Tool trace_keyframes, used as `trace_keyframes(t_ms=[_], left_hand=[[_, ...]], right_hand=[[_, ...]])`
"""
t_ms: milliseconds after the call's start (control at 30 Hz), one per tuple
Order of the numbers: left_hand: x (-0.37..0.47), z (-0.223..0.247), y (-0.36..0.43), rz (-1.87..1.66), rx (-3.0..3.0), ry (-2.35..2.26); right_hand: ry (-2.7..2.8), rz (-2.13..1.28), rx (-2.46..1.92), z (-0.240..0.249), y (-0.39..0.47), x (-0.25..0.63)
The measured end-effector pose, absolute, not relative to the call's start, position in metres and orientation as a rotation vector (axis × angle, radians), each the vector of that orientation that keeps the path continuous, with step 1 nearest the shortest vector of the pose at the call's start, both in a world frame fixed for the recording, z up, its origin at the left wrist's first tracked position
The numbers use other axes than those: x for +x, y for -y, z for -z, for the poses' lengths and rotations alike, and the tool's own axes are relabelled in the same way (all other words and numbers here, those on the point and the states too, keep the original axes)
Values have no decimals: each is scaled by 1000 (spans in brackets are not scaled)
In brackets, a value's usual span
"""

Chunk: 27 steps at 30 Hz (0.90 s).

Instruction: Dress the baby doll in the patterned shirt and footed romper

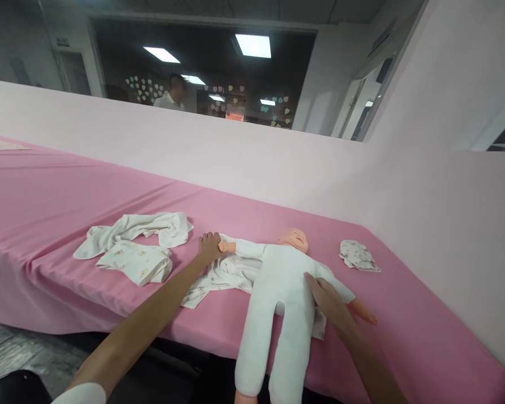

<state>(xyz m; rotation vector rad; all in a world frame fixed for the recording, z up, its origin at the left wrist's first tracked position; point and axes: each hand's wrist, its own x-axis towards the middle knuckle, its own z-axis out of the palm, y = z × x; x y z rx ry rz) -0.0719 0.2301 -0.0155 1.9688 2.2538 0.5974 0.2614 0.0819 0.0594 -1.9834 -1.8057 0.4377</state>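
Note:
A baby doll [284, 275] with a white cloth body lies on its back on a pink-covered table, its head toward the wall and its legs over the front edge. Under its torso and left of it is a spread white patterned garment [231, 272]. My left hand [210, 246] is beside the doll's small hand, its fingers curled at the garment's upper edge; what they hold is hidden. My right hand [323, 292] rests against the side of the doll's torso, with the thumb side on the white cloth and the other fingers mostly hidden.
On the pink table [109, 185], a white cloth [168, 227] and a folded patterned cloth [137, 261] lie at the left. A small patterned cloth [357, 255] is at the right. Behind stands a pale wall [172, 146] with a window, where a person [171, 98] shows.

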Motion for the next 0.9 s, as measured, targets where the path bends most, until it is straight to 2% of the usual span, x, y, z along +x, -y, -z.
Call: trace_keyframes(t_ms=[133, 300, 400, 600, 900], left_hand=[[-72, 12, -235, -621, 1922, -2219], [-72, 5, -234, -773, 1838, -2090], [-75, -4, -231, -950, 1750, -1963], [-82, -35, -216, -1279, 1510, -1717], [-66, -90, -198, -1452, 1398, -1399]], right_hand=[[1868, -242, -2084, -77, -100, 241], [2366, 34, -1687, -79, -153, 186], [2587, 5, -1565, -69, -183, 158], [2599, -18, -1617, -59, -211, 144], [2613, -65, -1501, -67, -204, 156]])
